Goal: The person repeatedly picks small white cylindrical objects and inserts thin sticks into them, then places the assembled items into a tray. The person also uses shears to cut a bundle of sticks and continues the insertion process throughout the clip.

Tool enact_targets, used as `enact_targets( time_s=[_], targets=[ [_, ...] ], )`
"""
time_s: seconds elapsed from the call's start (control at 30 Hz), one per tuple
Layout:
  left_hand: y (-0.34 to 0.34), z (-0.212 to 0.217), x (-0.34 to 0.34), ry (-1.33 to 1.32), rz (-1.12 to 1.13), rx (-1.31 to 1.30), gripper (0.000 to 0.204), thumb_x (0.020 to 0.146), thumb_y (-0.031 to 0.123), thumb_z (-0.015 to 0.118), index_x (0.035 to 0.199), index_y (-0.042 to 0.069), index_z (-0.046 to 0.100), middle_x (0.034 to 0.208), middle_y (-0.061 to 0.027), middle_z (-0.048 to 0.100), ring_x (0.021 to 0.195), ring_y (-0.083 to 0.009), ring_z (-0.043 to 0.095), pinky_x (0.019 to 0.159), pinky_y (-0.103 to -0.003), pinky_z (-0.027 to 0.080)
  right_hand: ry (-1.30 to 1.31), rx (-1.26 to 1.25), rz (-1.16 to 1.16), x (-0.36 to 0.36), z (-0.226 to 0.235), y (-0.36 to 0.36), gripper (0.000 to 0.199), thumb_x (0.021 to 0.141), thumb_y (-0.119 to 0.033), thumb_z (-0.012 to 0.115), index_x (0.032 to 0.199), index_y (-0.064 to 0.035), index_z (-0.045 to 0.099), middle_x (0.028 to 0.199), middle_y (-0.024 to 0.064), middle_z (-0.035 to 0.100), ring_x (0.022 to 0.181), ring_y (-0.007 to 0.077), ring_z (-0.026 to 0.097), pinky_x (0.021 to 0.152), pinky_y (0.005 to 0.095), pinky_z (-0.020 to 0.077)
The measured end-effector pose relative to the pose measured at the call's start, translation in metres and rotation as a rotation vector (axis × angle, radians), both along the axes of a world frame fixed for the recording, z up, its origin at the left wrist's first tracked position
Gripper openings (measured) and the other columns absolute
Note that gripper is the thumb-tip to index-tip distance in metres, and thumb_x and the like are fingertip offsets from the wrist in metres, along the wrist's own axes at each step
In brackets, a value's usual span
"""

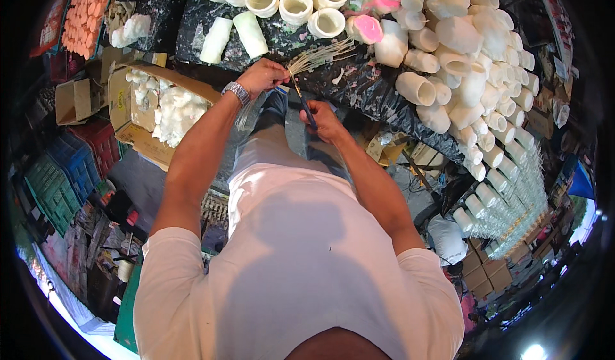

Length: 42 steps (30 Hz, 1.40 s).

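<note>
My left hand point(263, 78), with a metal watch on the wrist, is closed on a bundle of thin pale strands that look like candle wicks point(323, 55). One end of the bundle fans out to the right over the table edge; paler tails hang below the hand. My right hand point(323, 121) grips a slim tool with a dark blue handle point(310, 113). Its narrow front end points up to the bundle, close to my left fingertips. Whether it is scissors or a knife I cannot tell. Two pale greenish wax cylinders point(250, 34) lie just beyond my left hand.
Black plastic sheeting point(359, 94) covers the table. Hollow white wax cups point(296, 7) stand at the back, and a large heap of white cylinders point(467, 71) fills the right. On the left are a cardboard box point(142, 135) of white lumps and plastic crates point(67, 158).
</note>
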<state>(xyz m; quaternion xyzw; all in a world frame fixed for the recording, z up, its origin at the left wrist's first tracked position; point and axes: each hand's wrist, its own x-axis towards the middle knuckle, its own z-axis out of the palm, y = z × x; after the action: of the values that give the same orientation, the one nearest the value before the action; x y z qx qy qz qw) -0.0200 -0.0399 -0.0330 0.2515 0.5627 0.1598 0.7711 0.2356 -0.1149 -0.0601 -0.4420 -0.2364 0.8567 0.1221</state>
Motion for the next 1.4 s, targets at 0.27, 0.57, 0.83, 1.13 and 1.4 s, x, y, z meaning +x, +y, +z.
enact_targets(
  time_s=[0.27, 0.57, 0.83, 1.13, 1.4],
  targets=[
    [0.000, 0.002, -0.005, -0.041, -0.010, 0.021, 0.024, 0.097, 0.021, 0.064, 0.081, 0.003, 0.067, 0.063, 0.0057, 0.048, 0.050, -0.0048, 0.036, 0.045, -0.023, 0.025, 0.108, -0.006, -0.004, 0.000, -0.004, 0.009, 0.044, 0.075, -0.040, 0.094, 0.087, -0.0110, 0.063, 0.069, -0.0080, 0.047, 0.054, 0.0041, 0.039, 0.048, 0.0234, 0.0266],
    [0.001, 0.010, -0.002, -0.025, -0.046, 0.008, 0.023, 0.093, 0.018, 0.064, 0.076, 0.003, 0.066, 0.060, 0.0049, 0.048, 0.048, -0.0050, 0.036, 0.044, -0.023, 0.024, 0.157, -0.032, -0.064, 0.000, -0.008, -0.003, 0.040, 0.077, -0.037, 0.093, 0.086, -0.0116, 0.063, 0.069, -0.0084, 0.048, 0.052, 0.0032, 0.038, 0.047, 0.0231, 0.0262],
    [0.006, 0.003, -0.008, -0.037, -0.032, -0.055, 0.023, 0.093, 0.020, 0.066, 0.079, 0.002, 0.067, 0.060, 0.0026, 0.050, 0.047, -0.0058, 0.038, 0.042, -0.023, 0.027, 0.158, -0.053, -0.032, 0.004, -0.008, 0.003, 0.039, 0.078, -0.036, 0.092, 0.085, -0.0122, 0.062, 0.069, -0.0091, 0.048, 0.053, 0.0036, 0.039, 0.047, 0.0228, 0.0282],
    [0.010, 0.003, -0.007, 0.003, -0.066, -0.052, 0.023, 0.097, 0.019, 0.065, 0.083, 0.000, 0.066, 0.062, 0.0037, 0.049, 0.048, -0.0042, 0.037, 0.042, -0.022, 0.025, 0.123, -0.058, 0.016, 0.009, 0.000, 0.011, 0.040, 0.081, -0.041, 0.090, 0.085, -0.0102, 0.064, 0.069, -0.0077, 0.049, 0.057, 0.0049, 0.042, 0.050, 0.0241, 0.0312],
    [-0.017, 0.045, -0.017, 0.075, -0.087, 0.180, 0.025, 0.099, 0.022, 0.069, 0.090, -0.001, 0.070, 0.068, 0.0059, 0.052, 0.058, -0.0041, 0.040, 0.053, -0.024, 0.032, -0.420, 1.116, 0.659, 0.067, 0.078, 0.089, 0.057, 0.065, -0.043, 0.094, 0.094, -0.0009, 0.067, 0.100, 0.0171, 0.064, 0.095, 0.0323, 0.063, 0.081, 0.0434, 0.0498]
  ],
)
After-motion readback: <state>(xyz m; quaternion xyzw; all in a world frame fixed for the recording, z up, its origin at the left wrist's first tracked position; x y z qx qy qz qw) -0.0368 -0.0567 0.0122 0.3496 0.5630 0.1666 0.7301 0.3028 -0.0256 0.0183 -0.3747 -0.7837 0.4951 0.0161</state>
